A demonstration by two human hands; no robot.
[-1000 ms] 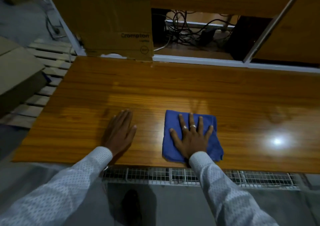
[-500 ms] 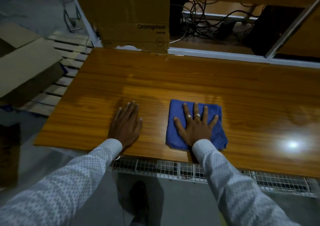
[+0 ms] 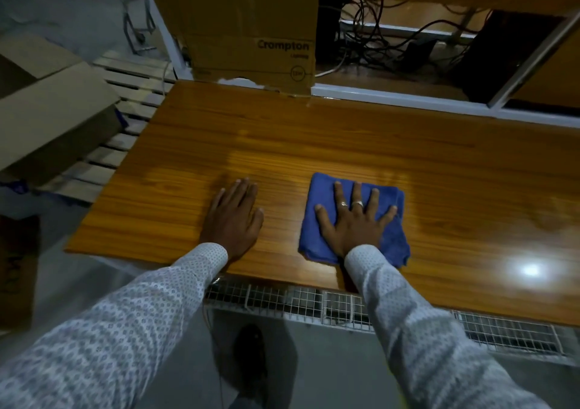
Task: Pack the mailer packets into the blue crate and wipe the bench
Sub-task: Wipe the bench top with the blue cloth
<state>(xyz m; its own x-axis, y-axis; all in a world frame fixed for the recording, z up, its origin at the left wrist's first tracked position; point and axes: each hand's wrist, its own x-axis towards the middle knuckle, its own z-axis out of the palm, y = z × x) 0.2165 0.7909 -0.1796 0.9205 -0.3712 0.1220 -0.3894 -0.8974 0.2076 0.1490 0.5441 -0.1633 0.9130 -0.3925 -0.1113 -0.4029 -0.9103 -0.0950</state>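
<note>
A folded blue cloth (image 3: 392,245) lies on the glossy wooden bench (image 3: 314,144) near its front edge. My right hand (image 3: 354,223) presses flat on the cloth with fingers spread, rings on two of them. My left hand (image 3: 233,217) rests flat on the bare bench about a hand's width to the left of the cloth, holding nothing. No mailer packets or blue crate are in view.
A brown Crompton carton (image 3: 248,28) stands at the bench's back edge. Behind a white rail (image 3: 408,97) lie tangled cables (image 3: 392,41). Cardboard boxes (image 3: 53,116) sit on a slatted pallet (image 3: 125,100) at the left. A wire mesh tray (image 3: 314,305) runs under the front edge.
My view has swung left, showing more of the bench's left end and the boxes. Both hands stay flat; the cloth under my right hand seems to have slid slightly left.
</note>
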